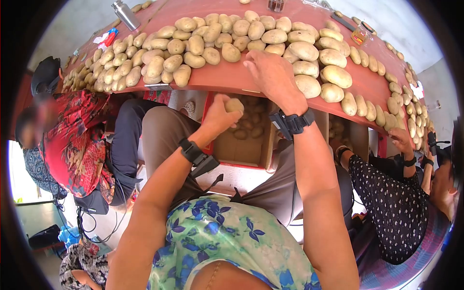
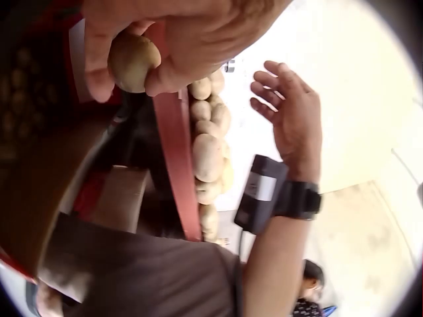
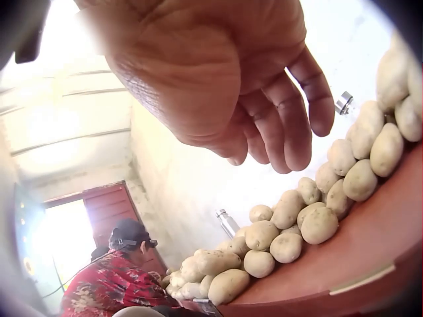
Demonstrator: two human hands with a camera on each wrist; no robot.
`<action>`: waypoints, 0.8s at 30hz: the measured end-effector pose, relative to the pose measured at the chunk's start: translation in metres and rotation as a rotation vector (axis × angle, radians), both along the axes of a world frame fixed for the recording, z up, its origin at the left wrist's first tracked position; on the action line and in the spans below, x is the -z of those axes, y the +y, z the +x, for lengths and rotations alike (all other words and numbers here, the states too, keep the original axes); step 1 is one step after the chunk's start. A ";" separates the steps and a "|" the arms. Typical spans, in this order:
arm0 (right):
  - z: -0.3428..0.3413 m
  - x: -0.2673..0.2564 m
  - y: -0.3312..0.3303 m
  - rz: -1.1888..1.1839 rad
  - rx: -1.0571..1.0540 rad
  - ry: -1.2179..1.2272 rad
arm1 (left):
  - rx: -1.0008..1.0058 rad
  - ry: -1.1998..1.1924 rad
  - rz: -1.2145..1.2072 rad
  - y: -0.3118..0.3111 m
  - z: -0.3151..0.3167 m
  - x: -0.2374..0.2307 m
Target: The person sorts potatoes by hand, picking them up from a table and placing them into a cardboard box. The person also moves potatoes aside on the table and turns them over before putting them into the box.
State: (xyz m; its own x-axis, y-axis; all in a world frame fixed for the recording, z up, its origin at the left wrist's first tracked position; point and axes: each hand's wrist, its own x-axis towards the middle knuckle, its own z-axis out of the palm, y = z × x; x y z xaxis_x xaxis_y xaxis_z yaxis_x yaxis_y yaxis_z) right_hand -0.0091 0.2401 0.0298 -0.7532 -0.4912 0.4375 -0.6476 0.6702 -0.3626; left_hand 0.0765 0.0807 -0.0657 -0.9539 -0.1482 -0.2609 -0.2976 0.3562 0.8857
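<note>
My left hand (image 1: 216,117) pinches a potato (image 1: 234,106) between thumb and fingers, below the table's front edge and over an open drawer (image 1: 238,153) with several potatoes in it. In the left wrist view, the thumb and fingertips wrap the sides of this potato (image 2: 134,63). My right hand (image 1: 274,76) is raised over the table edge, close to the front of the potato rows (image 1: 254,30). Seen from the right wrist, the right hand (image 3: 218,72) has its fingers loosely bent with nothing in them.
Rows of potatoes cover much of the red table (image 1: 215,77). A metal bottle (image 1: 125,15) and a jar (image 1: 360,35) stand farther back. People sit at both sides: one in a red patterned shirt (image 1: 75,135), another in dotted black clothing (image 1: 386,203).
</note>
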 end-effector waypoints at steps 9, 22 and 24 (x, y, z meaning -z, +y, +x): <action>0.002 0.000 0.002 0.058 0.032 -0.036 | -0.012 0.131 -0.206 -0.003 -0.024 0.088; 0.009 0.005 -0.006 0.110 -0.047 -0.008 | -0.150 0.630 -0.667 -0.030 0.005 -0.013; 0.009 0.007 -0.006 0.126 -0.041 -0.017 | -0.278 0.676 -0.862 -0.043 -0.001 -0.030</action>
